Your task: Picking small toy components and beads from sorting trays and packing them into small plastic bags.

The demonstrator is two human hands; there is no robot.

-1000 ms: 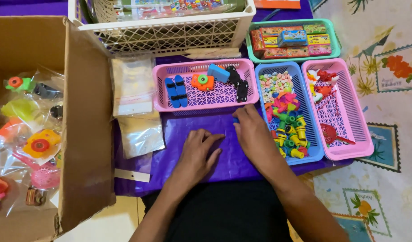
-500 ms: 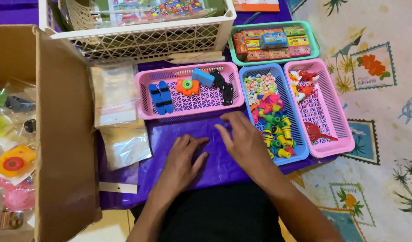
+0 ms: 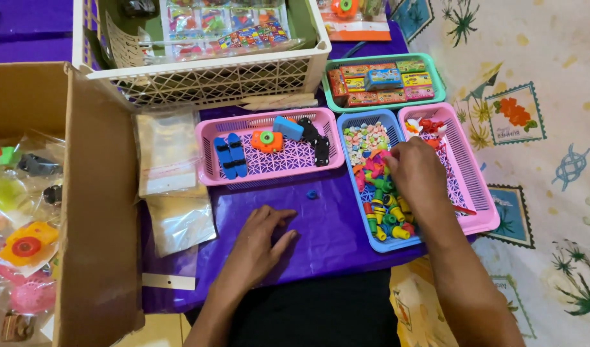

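1. Two hands work beside the blue tray.
2. Right hand reaches over the blue tray, fingers curled among small toys; what it holds cannot be told.
3. Left hand lies flat and empty on purple sheet, left of the blue tray.
4. Blue bit lies on the sheet, just left of the tray.

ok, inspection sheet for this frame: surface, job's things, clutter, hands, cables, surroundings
surface: purple sheet, one small blue piece loose on it.
job's things: blue basket of small coloured pieces; pink basket beside it.
clutter: wide pink basket of toy parts, green tray, white crate, clear bags, cardboard box.
hands: left hand flat on sheet, empty; right hand over both baskets, grasp hidden.
cables: nothing seen.
surroundings: patterned cloth.
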